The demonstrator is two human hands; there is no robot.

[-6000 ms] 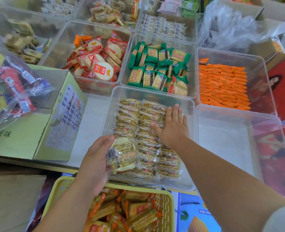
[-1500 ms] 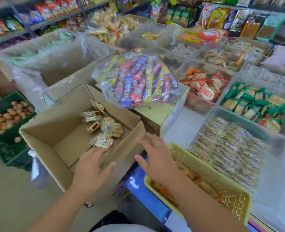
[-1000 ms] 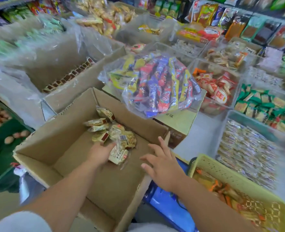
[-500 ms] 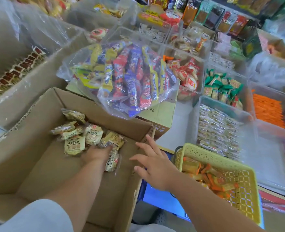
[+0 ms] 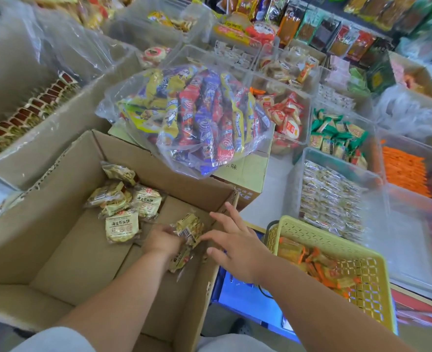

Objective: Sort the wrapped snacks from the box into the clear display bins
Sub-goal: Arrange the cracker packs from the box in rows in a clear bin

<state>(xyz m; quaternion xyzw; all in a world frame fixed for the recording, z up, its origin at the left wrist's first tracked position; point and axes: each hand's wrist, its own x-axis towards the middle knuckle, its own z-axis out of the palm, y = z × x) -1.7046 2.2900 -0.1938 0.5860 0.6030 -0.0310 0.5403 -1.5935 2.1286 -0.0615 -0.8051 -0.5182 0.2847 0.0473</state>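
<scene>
Packets [image 5: 123, 207] of pale round biscuit in printed film lie in a loose cluster toward the far-left corner of the open cardboard box [image 5: 65, 252], five or so by my count. Nearer the box's right wall, the left hand [image 5: 162, 241] is down inside with its fingers curled round a small bunch [image 5: 185, 232] of the same packets. There are at least two, one poking up and another hanging below the palm. The right hand [image 5: 235, 250] hangs over that wall, fingers spread and straight, holding nothing. Its fingertips look to be just beside the bunch, though motion blur keeps me from saying whether they touch it.

Off to the right on the desk [image 5: 275, 201], the clear bin [image 5: 336, 161] already holds neat rows of what look like matching packets, well apart from the box. A yellow basket [image 5: 362, 275] stands nearer the person, between box and bin.

I would judge these things light and slippery: slick film that crackles and slides, with a brittle biscuit inside. They are best gripped across the flat face, thumb on one side and fingers on the other, firmly enough to stop a stack sliding but not so hard that the biscuit cracks. Pinching a sealed edge alone would let a packet swing and slip.
</scene>
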